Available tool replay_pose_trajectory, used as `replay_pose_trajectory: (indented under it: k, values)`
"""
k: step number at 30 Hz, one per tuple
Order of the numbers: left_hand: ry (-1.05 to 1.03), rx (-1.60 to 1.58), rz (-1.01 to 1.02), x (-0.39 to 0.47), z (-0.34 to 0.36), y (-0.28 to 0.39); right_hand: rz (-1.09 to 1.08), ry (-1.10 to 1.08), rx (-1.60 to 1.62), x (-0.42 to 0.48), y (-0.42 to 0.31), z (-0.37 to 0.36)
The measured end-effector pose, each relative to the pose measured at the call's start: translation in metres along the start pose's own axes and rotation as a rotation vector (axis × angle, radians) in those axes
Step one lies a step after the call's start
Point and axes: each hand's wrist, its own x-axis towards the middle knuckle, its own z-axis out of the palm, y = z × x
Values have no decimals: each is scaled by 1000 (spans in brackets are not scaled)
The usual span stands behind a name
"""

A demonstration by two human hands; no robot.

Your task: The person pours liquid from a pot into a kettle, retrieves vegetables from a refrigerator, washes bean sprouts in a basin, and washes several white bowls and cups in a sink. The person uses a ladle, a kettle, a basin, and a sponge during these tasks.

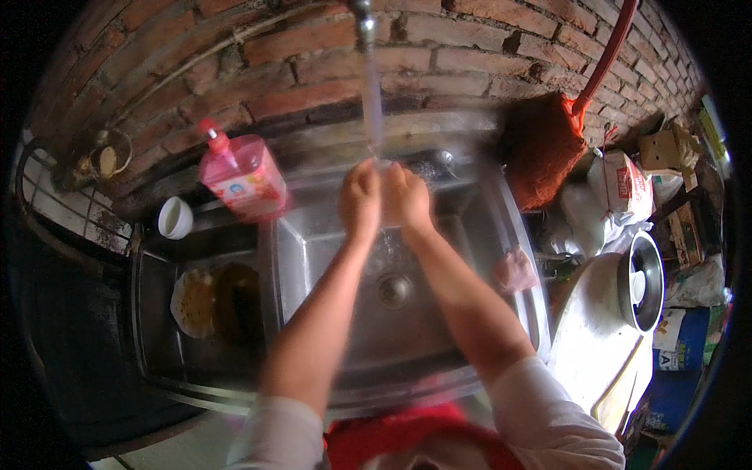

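Water (pixel 372 106) runs from a metal faucet (pixel 365 26) down onto my two hands over the right basin of a metal sink (pixel 329 247). My left hand (pixel 359 197) and my right hand (pixel 413 197) are close together, fingers at the stream. Between them is a pale, blurred thing (pixel 390 202), perhaps a bowl or cup; both hands seem to hold its sides. Below lies the round drain (pixel 394 291). A pink cloth (pixel 517 270) lies on the right rim of the sink.
A pink pump bottle (pixel 252 179) and a small white bowl (pixel 175 218) stand along the sink's back left. The left basin holds a dish with yellowish contents (pixel 194 302) and a dark round vessel (pixel 238 299). Right of the sink are a metal basin (pixel 631 252) and bags (pixel 623 185).
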Motion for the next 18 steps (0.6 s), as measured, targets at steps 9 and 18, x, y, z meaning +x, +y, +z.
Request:
replay_pose_trajectory:
  k: [9, 18]
  values:
    - [-255, -175, -456, 27, -7, -16, -39, -34, -441, -4, -10, 19]
    - [-435, -81, -196, 31, -2, -15, -274, 30, -305, 14, 27, 20]
